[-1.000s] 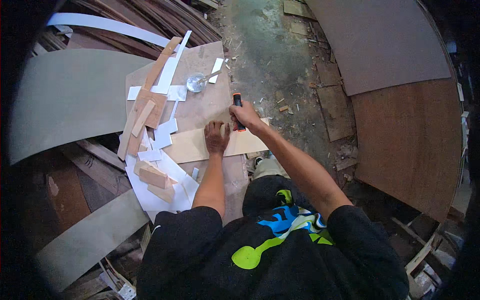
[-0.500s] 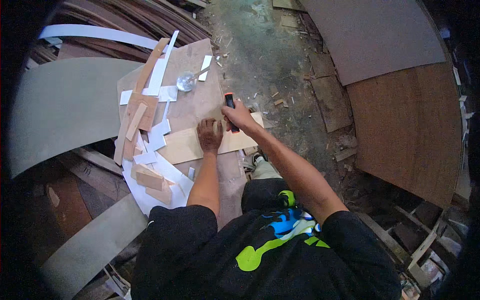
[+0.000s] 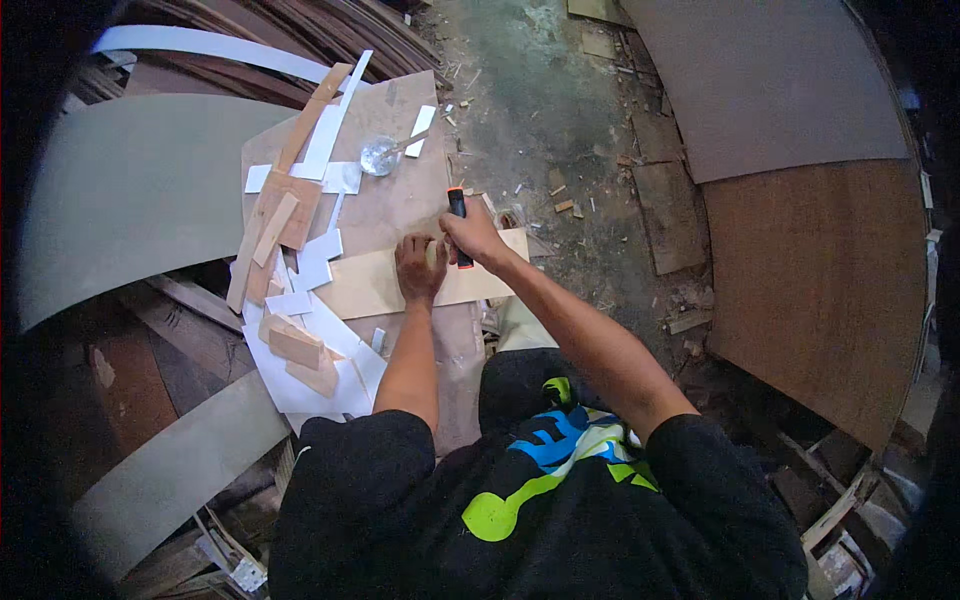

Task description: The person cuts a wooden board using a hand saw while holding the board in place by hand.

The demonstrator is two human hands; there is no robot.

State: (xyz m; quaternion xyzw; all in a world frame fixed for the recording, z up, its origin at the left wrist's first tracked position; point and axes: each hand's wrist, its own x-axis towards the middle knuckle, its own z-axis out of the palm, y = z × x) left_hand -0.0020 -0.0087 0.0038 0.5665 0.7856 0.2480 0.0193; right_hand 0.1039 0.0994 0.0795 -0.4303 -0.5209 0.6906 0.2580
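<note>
A pale, thin wooden board (image 3: 370, 287) lies across the worktable in front of me. My left hand (image 3: 420, 268) rests on it, fingers bent over its far edge and holding it down. Close to its right, my right hand (image 3: 474, 232) is closed around a black tool (image 3: 458, 205) with orange ends, held crosswise over the board. The tool's working part is hidden, so its exact kind cannot be made out. Thumb and fingertips of both hands nearly meet.
White strips (image 3: 325, 140), brown wood strips (image 3: 308, 120) and wooden offcuts (image 3: 297, 343) crowd the table's left side. Beyond my hands sits a clear round container (image 3: 380, 156) with a stick across it. Large panels (image 3: 800, 290) stand right; scraps (image 3: 565, 205) litter the floor.
The view has shifted slightly. Both hands keep their place on the board, and the black tool stands a little more upright in my right hand.
</note>
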